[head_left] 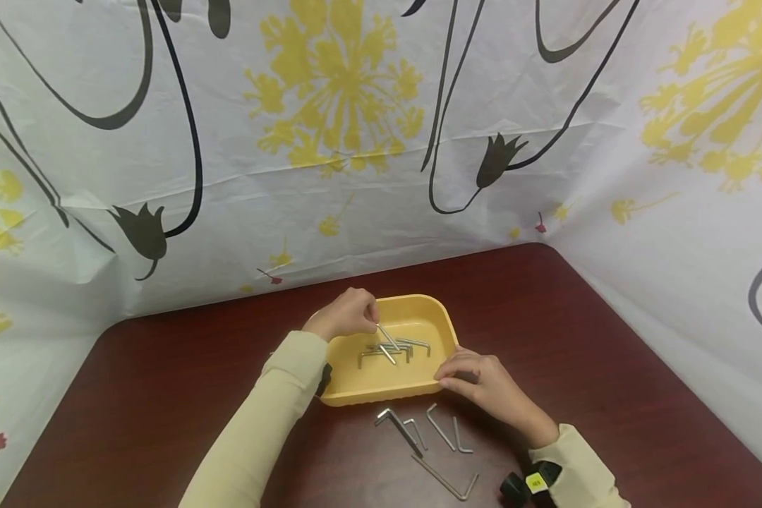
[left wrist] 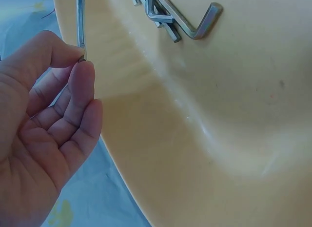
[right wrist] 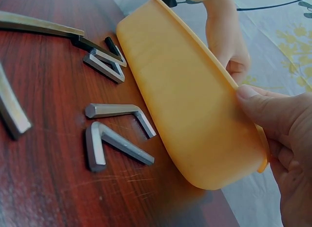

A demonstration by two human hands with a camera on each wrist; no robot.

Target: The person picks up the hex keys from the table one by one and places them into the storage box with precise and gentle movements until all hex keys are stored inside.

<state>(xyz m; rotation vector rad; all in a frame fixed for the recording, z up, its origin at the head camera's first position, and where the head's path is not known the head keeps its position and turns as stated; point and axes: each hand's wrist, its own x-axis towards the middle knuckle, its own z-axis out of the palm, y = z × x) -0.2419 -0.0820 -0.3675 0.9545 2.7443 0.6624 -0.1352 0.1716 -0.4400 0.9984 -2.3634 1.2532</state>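
Observation:
My left hand (head_left: 349, 312) is over the left back part of a yellow plastic tray (head_left: 381, 396). Its thumb and index finger pinch the end of a silver hex key (left wrist: 81, 22), which slants down toward the tray's floor in the head view. Several more L-shaped hex keys (left wrist: 207, 23) lie crossed in a loose pile inside the tray. At the tray's front right corner, my right hand (head_left: 482, 384) grips the rim, with the thumb (right wrist: 249, 94) on the outside. Whether the held key touches the pile is hard to tell.
In front of the tray, several loose hex keys lie on the dark red table (head_left: 584, 367), among them a thick one (head_left: 401, 430) and a long one (head_left: 441, 478). A patterned white cloth (head_left: 368, 212) hangs behind and beside the table.

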